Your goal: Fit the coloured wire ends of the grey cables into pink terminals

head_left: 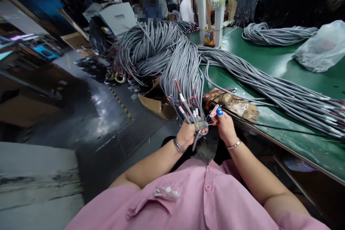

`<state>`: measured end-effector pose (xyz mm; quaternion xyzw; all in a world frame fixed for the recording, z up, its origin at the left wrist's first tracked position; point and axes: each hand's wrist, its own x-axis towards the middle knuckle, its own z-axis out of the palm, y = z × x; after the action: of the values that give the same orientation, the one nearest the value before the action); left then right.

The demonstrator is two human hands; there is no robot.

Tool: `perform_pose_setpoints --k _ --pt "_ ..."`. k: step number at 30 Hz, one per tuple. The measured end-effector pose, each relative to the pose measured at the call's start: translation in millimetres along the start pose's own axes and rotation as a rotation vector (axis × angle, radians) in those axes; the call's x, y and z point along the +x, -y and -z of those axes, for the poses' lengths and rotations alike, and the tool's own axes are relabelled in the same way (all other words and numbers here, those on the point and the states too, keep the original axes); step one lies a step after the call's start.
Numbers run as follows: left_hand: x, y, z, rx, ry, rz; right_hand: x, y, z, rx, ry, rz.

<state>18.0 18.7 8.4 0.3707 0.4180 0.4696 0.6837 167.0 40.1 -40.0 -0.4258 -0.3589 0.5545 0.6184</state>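
Observation:
My left hand (188, 133) is closed around several grey cables (185, 113), whose stripped ends fan upward with white sleeves and thin red, green, blue and black wires. A grey wrap with a yellow mark covers one of its fingers. Close by on the right, my right hand (225, 126) is closed on a small pink hand tool (214, 110); a blue cap (220, 111) sits on one of its digits. Thin coloured wires (212, 123) from a cable end stretch between the two hands. The exact kind of the pink tool is too small to make out.
A heavy pile of grey cables (151, 45) hangs over the table's left end. More cables (269, 86) lie along the green table (304, 63), near a tape-wrapped block (233, 105) and a plastic bag (323, 46). A cardboard box (153, 104) stands below. People are in the background.

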Motion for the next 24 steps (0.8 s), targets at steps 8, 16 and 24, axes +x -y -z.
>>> perform_pose_setpoints --k 8,16,24 --pt "6.9 3.4 -5.3 0.004 0.019 -0.002 -4.3 -12.2 -7.8 -0.076 -0.105 0.096" --pt "9.5 3.7 -1.7 -0.017 0.04 0.016 -0.9 -7.1 -9.9 0.274 -0.032 -0.071" --pt "9.9 0.5 -6.9 0.035 0.007 0.049 5.7 -8.3 -11.4 0.613 -0.005 -0.21"
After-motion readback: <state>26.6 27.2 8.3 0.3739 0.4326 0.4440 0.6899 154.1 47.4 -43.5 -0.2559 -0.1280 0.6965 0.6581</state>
